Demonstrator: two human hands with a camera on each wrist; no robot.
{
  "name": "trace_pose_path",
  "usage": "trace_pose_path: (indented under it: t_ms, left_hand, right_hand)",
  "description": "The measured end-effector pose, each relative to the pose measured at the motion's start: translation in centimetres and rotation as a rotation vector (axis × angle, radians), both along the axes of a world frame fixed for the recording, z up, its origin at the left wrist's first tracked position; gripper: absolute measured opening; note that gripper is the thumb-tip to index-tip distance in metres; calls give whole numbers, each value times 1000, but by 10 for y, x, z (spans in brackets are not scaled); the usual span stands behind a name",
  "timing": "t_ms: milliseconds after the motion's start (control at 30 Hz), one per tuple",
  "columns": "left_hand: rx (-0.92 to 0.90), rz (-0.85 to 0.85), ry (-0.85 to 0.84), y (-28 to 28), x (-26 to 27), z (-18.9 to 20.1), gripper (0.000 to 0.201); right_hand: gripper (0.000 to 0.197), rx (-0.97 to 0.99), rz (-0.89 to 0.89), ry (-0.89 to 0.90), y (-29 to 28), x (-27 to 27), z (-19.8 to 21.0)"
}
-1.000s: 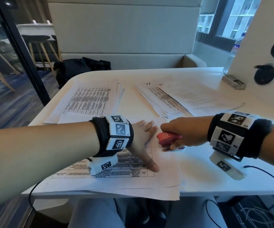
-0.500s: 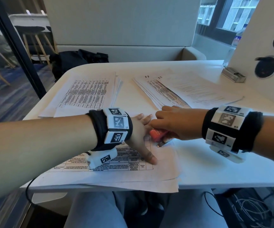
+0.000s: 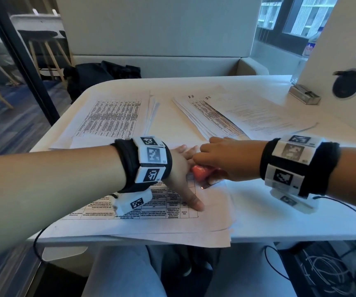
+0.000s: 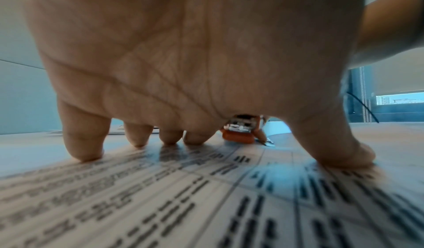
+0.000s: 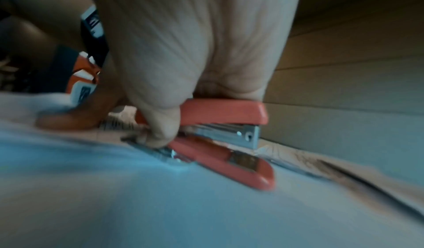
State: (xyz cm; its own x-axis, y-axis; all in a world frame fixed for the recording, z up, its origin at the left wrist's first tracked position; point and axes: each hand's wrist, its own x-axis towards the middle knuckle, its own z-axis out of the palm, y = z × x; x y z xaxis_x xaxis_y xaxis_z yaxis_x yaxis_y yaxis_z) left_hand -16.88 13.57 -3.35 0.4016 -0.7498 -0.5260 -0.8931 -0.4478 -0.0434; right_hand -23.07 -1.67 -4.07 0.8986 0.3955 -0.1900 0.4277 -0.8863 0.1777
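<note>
A small red stapler (image 3: 201, 172) (image 5: 224, 136) sits at the corner of a near stack of printed sheets (image 3: 151, 219) on the white table (image 3: 290, 213). My right hand (image 3: 226, 161) grips the stapler from above, palm on its top and thumb at its side. Its jaws stand apart around the paper edge in the right wrist view. My left hand (image 3: 183, 174) lies spread on the sheets just left of the stapler, its fingertips (image 4: 84, 154) and thumb pressing the paper down. The stapler (image 4: 241, 134) shows between thumb and fingers in the left wrist view.
Two more paper stacks lie further back, one at the left (image 3: 110, 118), one at the right (image 3: 237, 116). A small metal box (image 3: 304, 97) sits by a white panel at the far right. A black bag (image 3: 100, 76) rests on the bench behind. Cables hang under the table.
My right hand has carried the stapler left and away from me, up against the left hand at the sheets' corner. The left hand has stayed pressed on the paper.
</note>
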Motion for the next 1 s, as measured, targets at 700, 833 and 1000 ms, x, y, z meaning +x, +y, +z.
trace_pose_path:
  t_ms: [700, 833, 1000]
  left_hand:
    - [19, 1, -24, 0, 5, -6, 120]
    - [13, 17, -15, -1, 8, -9, 121]
    - [-40, -56, 10, 2, 1, -1, 94]
  right_hand:
    - [36, 46, -219, 254, 15, 3, 12]
    - [46, -11, -165, 164, 13, -5, 7]
    - [53, -183, 80, -72, 7, -8, 0]
